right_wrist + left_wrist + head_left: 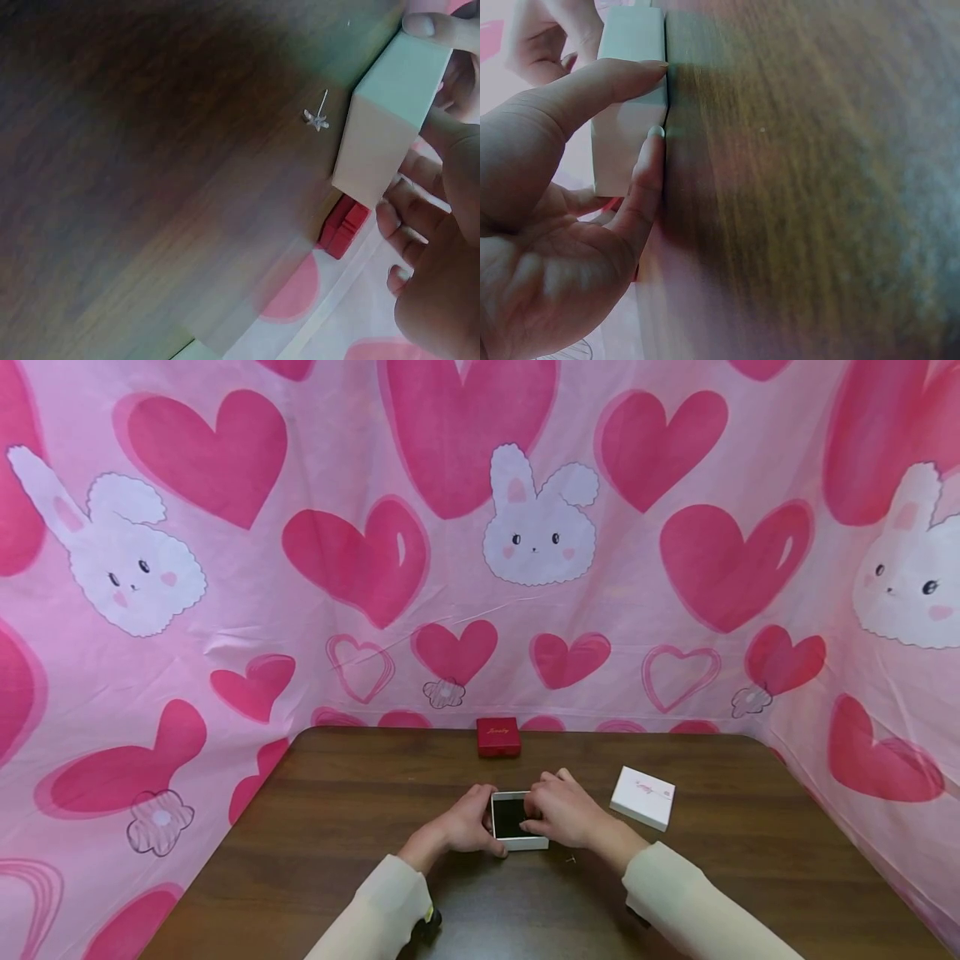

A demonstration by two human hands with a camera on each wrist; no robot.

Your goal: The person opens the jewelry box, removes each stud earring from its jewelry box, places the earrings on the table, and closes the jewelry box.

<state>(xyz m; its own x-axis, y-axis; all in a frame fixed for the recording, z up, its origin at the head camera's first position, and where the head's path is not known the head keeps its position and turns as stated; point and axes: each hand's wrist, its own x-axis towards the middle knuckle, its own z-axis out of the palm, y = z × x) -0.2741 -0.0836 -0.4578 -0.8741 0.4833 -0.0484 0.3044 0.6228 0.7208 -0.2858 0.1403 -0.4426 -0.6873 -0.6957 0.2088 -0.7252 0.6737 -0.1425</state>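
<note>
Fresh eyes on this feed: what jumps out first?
The pink backdrop of hearts and rabbit faces rises behind the brown table. Next comes the open white box between the left hand and right hand, with a red box at the table's far edge.

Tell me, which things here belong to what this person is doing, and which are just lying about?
Likely in the job:
Open white box, gripped by the left fingers
Its dark inside, where the right fingers seem to reach
Small star-shaped pin near it, perhaps
Flat white piece, perhaps its lid

Seemingly just there:
Red box at the back
Heart-print cloth behind
</note>
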